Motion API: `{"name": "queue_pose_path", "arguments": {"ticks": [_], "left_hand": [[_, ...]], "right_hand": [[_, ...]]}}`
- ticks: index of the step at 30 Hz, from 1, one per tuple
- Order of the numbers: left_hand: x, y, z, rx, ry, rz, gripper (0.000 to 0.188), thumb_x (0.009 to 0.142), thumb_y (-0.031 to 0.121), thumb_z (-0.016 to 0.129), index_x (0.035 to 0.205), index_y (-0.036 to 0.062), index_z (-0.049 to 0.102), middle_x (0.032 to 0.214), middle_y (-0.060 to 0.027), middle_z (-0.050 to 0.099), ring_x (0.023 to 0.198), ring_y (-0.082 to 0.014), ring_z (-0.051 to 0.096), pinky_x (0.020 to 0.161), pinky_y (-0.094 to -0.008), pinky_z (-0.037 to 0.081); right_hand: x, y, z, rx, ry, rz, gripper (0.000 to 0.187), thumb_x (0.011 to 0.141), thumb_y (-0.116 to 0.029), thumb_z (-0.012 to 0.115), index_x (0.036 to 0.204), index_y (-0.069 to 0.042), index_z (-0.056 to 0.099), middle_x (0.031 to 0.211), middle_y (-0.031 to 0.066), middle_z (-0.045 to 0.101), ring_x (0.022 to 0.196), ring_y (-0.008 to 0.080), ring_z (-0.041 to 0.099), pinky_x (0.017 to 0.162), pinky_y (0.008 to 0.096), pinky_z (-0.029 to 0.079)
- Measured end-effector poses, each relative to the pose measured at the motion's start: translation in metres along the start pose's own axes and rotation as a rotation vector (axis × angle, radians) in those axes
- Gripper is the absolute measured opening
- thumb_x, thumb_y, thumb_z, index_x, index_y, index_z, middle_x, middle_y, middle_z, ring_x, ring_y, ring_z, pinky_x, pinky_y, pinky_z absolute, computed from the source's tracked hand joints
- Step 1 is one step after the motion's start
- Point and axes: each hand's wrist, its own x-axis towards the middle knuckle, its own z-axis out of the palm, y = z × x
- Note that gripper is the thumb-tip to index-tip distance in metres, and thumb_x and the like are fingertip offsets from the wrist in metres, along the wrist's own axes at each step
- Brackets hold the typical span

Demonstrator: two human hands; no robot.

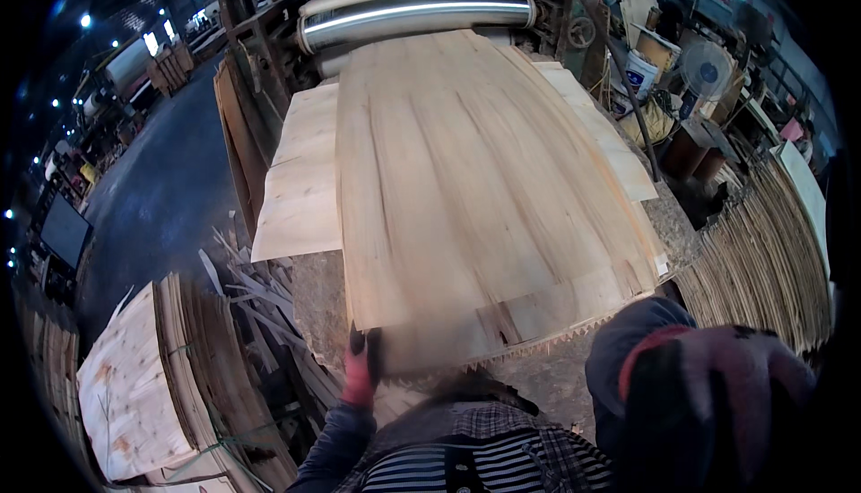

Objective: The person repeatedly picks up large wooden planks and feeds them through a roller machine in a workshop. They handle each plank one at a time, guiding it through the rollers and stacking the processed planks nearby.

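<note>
A long, pale wood veneer sheet [466, 179] with brown streaks stretches away from me to a shiny metal roller [417, 16]. Its near edge is ragged. My left hand [360, 369], in a pink and black glove, grips the sheet's near left corner with the thumb on top. Close to the camera at the lower right is my right hand [731, 385], in a similar glove. It is apart from the sheet, its fingers look spread, and I see nothing in it; its lower part is dark. Paler veneer sheets [300, 175] lie beneath the long one.
Bundled veneer stacks stand at the lower left [134, 385] and at the right [762, 260]. Loose wood strips [269, 305] litter the left side of the table. A fan [706, 70] and a white bucket [639, 73] stand at the back right. A dark aisle [161, 188] runs along the left.
</note>
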Motion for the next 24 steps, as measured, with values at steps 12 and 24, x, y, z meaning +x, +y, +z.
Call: {"name": "queue_pose_path", "arguments": {"ticks": [12, 24], "left_hand": [[0.030, -0.085, -0.039, 0.097, 0.033, 0.080, 0.034, 0.084, 0.017, 0.056, 0.114, 0.0022, 0.049, 0.097, 0.0004, 0.058, 0.085, -0.0072, 0.052, 0.070, -0.0213, 0.043], [0.026, -0.074, -0.023, 0.184, 0.091, 0.045, 0.031, 0.085, 0.010, 0.052, 0.114, 0.0019, 0.048, 0.098, -0.0032, 0.058, 0.086, -0.0099, 0.054, 0.075, -0.0239, 0.045]], "right_hand": [[-0.024, -0.046, 0.012, -0.468, -0.112, -0.168, 0.047, 0.066, -0.013, 0.065, 0.106, 0.002, 0.048, 0.109, 0.0168, 0.051, 0.104, 0.0304, 0.050, 0.091, 0.0398, 0.038], [-0.031, -0.062, 0.011, -0.844, -0.255, -0.410, 0.038, 0.067, -0.015, 0.064, 0.099, 0.002, 0.052, 0.102, 0.0161, 0.055, 0.099, 0.0306, 0.053, 0.090, 0.0424, 0.039]]}}
